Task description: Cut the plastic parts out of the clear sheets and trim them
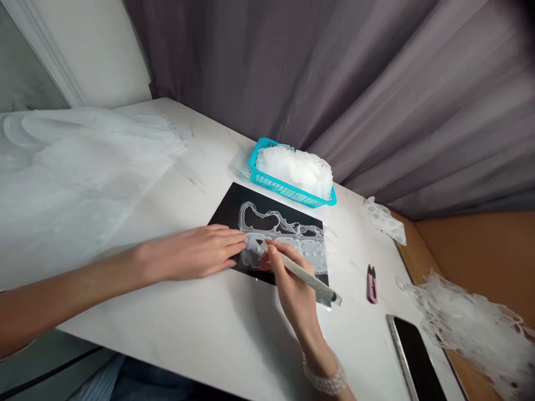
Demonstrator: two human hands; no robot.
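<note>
I see the left hand (196,253) lying open and flat, with fingers close together, on a clear plastic sheet (267,223), and this sheet lies on a black mat (254,203) in the middle of the white surface (209,334). The right hand (292,278) has a narrow grip, it pinches a slim white craft knife (301,271) like a pen, and the front end comes close to the left fingertips. To do this well, I judge the left hand should press near the blade so the sheet cannot slide, and the knife should move slowly with even pressure. The right fingers hide the tip, so I cannot tell if it touches the sheet, and the clear edges are hard to make out. Beyond the mat is a turquoise plastic basket (284,189) full of white filmy pieces. On the right lie pink thread snips (371,284), a phone (413,356) and white scraps (463,328), which the view cuts off.
</note>
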